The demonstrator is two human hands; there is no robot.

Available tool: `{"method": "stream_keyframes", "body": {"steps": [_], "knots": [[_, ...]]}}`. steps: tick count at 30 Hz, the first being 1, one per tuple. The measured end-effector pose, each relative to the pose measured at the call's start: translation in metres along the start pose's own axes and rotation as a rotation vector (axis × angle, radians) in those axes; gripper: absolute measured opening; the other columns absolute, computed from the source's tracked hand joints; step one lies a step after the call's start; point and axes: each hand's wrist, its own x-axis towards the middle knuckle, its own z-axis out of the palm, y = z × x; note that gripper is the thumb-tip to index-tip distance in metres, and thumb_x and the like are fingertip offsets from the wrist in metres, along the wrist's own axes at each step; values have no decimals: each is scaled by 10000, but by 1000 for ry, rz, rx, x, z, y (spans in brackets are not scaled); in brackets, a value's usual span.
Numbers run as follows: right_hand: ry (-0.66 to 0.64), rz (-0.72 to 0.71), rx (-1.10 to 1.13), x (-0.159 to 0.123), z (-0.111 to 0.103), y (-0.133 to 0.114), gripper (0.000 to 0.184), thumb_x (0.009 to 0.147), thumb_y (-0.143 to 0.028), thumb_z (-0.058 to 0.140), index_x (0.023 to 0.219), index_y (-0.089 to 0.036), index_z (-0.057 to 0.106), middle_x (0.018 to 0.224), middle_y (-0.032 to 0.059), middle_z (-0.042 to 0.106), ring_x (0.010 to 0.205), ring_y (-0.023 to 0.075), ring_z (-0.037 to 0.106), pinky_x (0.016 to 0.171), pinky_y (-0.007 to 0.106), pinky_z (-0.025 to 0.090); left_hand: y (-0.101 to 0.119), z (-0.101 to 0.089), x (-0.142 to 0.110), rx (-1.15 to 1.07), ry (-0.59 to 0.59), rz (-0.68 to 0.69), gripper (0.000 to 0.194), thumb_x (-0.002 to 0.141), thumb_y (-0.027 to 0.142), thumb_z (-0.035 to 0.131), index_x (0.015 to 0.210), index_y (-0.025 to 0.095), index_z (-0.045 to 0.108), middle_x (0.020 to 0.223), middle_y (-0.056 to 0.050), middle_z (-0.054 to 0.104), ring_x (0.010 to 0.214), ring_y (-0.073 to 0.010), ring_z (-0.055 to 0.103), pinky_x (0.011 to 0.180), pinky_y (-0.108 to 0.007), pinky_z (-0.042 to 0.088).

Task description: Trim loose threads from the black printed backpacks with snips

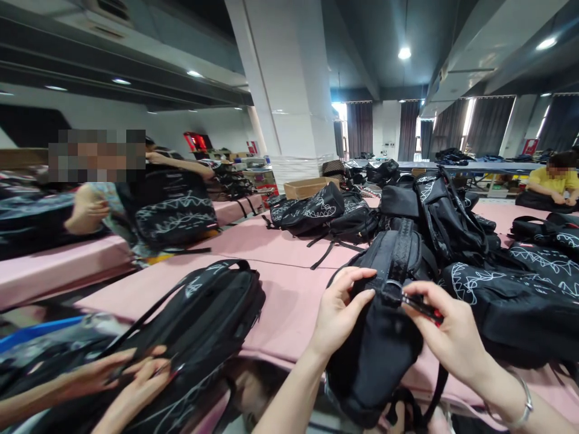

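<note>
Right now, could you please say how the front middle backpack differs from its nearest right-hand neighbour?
The right-hand backpack bears white scribbles; the middle backpack shows none. The left grip and right grip are at the middle backpack; neither is at the right-hand one. Both backpacks are black.

The handled backpack [375, 355] is matt cloth with rough webbing strap [400, 244], the bracelet [528, 405] glossy metal, the table covering [289, 295] smooth, the box [312, 189] matt cardboard, and the pillar [289, 90] wrap [304, 167] glossy plastic.
</note>
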Motion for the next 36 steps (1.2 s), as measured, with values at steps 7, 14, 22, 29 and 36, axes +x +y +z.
{"method": "stream_keyframes", "body": {"steps": [7, 14, 22, 29, 36], "knots": [[22, 84, -167, 3, 1, 2, 193, 840, -245, 498, 1017, -214, 569, 886, 17, 657, 742, 171, 633, 710, 276, 482, -2, 5, 0, 32, 28, 22, 235, 729, 203, 613, 963, 186, 635, 956, -66, 600, 944, -186, 541, 845, -316, 434], [-82, -77, 4, -2, 1, -5, 107, 845, -181, 475, 856, -186, 581, 707, -2, 602, 598, 110, 547, 553, 205, 407, -6, 9, -3, 55, 74, 38, 201, 725, 213, 620, 912, 216, 691, 917, -61, 551, 827, -153, 526, 687, -235, 440], [51, -5, 49, -7, -1, 1, 190, 859, -265, 512, 1028, -180, 499, 693, -17, 562, 543, 94, 508, 511, 191, 400, -2, 4, 4, 65, 56, 30, 121, 712, 247, 640, 810, 196, 688, 836, -54, 559, 840, -162, 516, 706, -246, 429], [125, -125, -128, -1, -3, 9, 122, 879, -239, 484, 979, -185, 528, 729, -6, 584, 550, 86, 542, 516, 196, 400, 5, 2, 9, 227, 5, 42, 71, 774, 210, 565, 722, 176, 600, 787, -21, 550, 781, -137, 507, 725, -247, 390], [102, -250, -185, 7, -6, 17, 75, 865, -202, 503, 913, -163, 546, 769, 15, 621, 622, 105, 573, 590, 213, 420, 7, -3, 10, 145, 8, -79, 138, 820, 256, 481, 724, 157, 493, 768, -23, 502, 764, -144, 459, 709, -250, 357]]}}
